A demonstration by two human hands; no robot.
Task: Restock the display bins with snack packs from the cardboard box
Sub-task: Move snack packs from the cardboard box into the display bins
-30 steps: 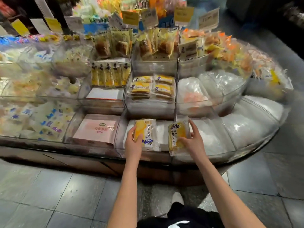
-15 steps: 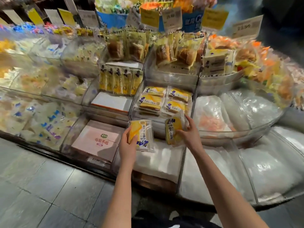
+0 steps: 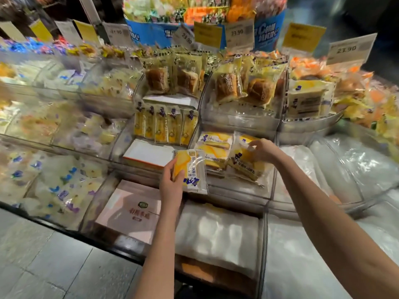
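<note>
Head view: our right hand (image 3: 262, 151) is pinching a snack pack (image 3: 244, 167), laying it on the stack (image 3: 216, 148) in the middle bin (image 3: 237, 190) (label up, matching its neighbours), while our left hand (image 3: 171, 187) is gripping a second pack (image 3: 191, 169) just beside, ready to follow.

A yellow cake and dark blue lettering are being shown through the clear-and-white wrapper of the left pack (image 3: 191, 170), and the same yellow, white and blue are being shown on the right pack (image 3: 244, 162). Pale pink with dark print is being displayed by the box (image 3: 127, 210). Brown buns (image 3: 157, 79) are being framed by yellow wrappers. Yellow tags (image 3: 207, 34) and white tags (image 3: 350, 48) are being set against a blue banner (image 3: 151, 32) with white characters. Grey tiling is being shown by the floor (image 3: 43, 266).
</note>
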